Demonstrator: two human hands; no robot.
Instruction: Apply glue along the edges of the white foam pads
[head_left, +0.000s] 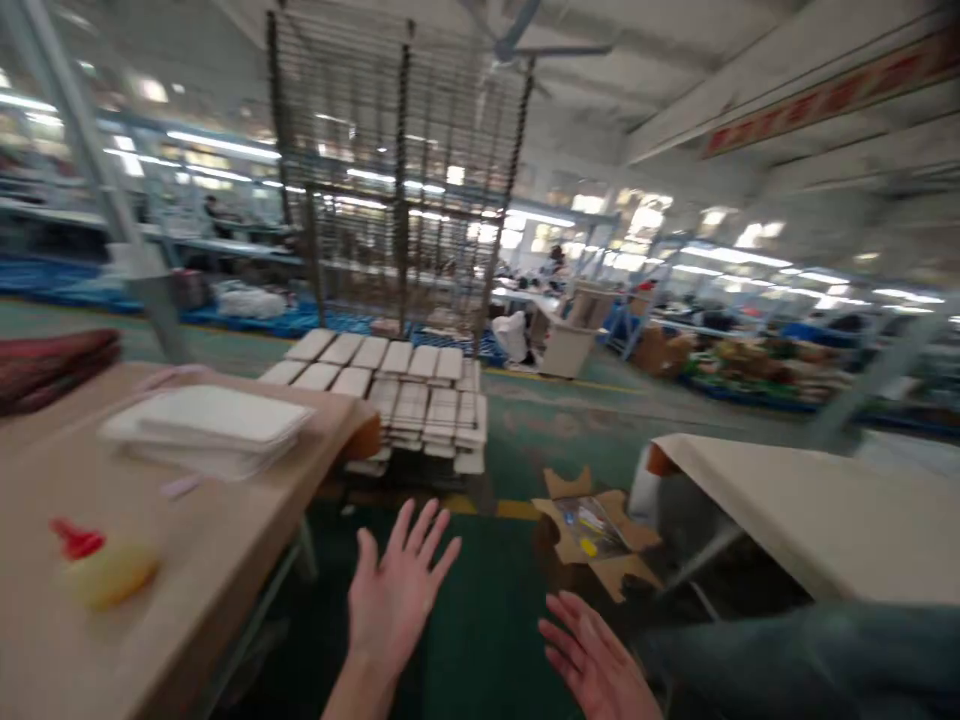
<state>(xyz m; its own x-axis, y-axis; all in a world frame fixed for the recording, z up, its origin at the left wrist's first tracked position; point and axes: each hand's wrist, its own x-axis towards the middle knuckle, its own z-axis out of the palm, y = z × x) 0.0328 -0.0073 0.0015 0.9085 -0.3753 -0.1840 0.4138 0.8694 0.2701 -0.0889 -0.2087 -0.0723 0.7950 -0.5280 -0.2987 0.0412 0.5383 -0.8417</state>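
Note:
My left hand is raised over the dark green floor, its fingers spread and palm showing, with nothing in it. To the right and lower, my right hand is held with fingers stretched out and slightly bent, also holding nothing. Neither hand touches anything. Nearest to the left hand is a table covered in brown paper. On it lie a stack of white flat panels and a yellowish squeeze bottle with a red cap, tipped on its side. An open cardboard box with small items inside stands on the floor beyond the right hand.
Ahead, a rack with wire shelves stands behind rows of white padded pieces. Another paper-covered table is at the right. A dark sleeve-like shape blurs across the lower right. Work benches line the background; a post rises at left.

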